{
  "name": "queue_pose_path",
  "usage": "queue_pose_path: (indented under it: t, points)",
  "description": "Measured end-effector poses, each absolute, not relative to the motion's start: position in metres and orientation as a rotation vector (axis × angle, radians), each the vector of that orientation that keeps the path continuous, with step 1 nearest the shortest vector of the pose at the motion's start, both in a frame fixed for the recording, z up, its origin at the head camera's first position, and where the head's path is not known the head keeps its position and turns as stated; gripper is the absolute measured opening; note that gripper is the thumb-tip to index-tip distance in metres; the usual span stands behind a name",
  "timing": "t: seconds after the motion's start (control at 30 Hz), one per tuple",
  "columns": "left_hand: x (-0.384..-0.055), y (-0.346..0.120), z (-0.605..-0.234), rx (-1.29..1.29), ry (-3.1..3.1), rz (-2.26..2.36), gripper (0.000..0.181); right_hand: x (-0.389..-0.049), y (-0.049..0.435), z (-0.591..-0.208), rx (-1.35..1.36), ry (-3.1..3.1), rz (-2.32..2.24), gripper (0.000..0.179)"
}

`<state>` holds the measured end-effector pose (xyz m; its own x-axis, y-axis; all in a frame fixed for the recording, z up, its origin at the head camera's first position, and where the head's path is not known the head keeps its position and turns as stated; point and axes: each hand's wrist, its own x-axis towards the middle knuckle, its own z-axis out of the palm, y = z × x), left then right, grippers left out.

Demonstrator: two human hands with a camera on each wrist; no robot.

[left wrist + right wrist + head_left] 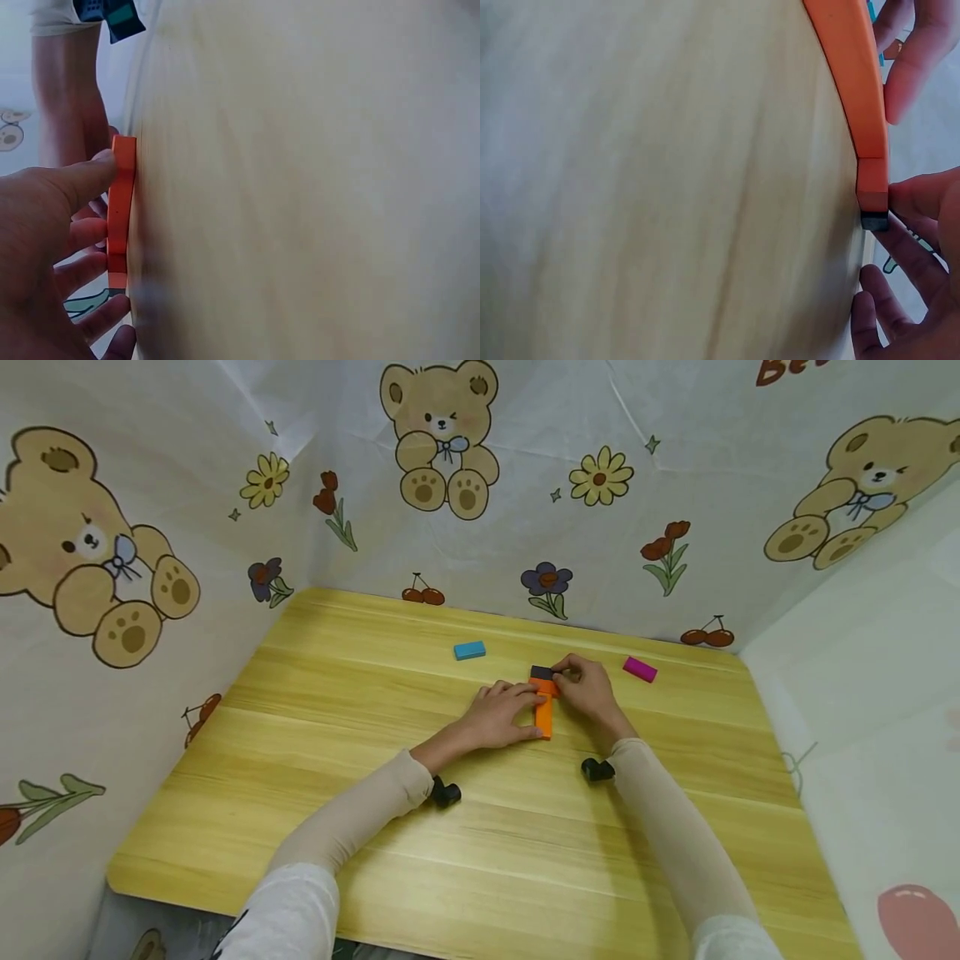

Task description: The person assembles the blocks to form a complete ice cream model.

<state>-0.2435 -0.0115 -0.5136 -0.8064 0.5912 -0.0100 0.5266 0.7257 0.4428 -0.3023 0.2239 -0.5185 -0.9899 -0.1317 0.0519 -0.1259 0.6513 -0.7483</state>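
Orange blocks lie joined end to end on the table: a long orange block [543,720] nearest me and a shorter orange block [553,690] set across its far end. A black block [540,672] lies against the far side of the shorter one. My left hand [498,718] touches the orange blocks from the left, thumb at the near end and fingertips farther along. In the left wrist view its thumb presses the orange piece [120,195]. My right hand [587,692] pinches the right end of the black block between thumb and index finger, also visible in the right wrist view [874,220].
A blue block [469,650] lies behind and to the left. At the right, beyond my right hand, is a magenta block [640,669]. Black wrist cameras [597,770] hang below both wrists. Bear-printed cloth [517,543] rises around the wooden table [337,710].
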Motion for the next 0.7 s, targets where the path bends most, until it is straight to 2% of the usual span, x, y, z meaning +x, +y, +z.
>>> queue_pose_path:
  t: [0.17,0.3,0.47,0.7]
  points:
    - [-0.248,-0.01,-0.508,0.936,2.756,0.604,0.068,-0.301,0.23,-0.516,-0.358,2.83,-1.245,0.02]
    - [-0.255,-0.008,-0.505,0.99,2.74,0.543,0.063,-0.298,0.238,-0.517,-0.421,2.795,-1.196,0.029]
    - [-0.26,-0.002,-0.502,1.045,2.758,0.442,0.054,-0.294,0.259,-0.517,-0.351,2.773,-1.273,0.042]
    - [-0.269,0.001,-0.498,1.001,2.71,0.463,0.061,-0.3,0.314,-0.519,-0.172,3.051,-1.189,0.04]
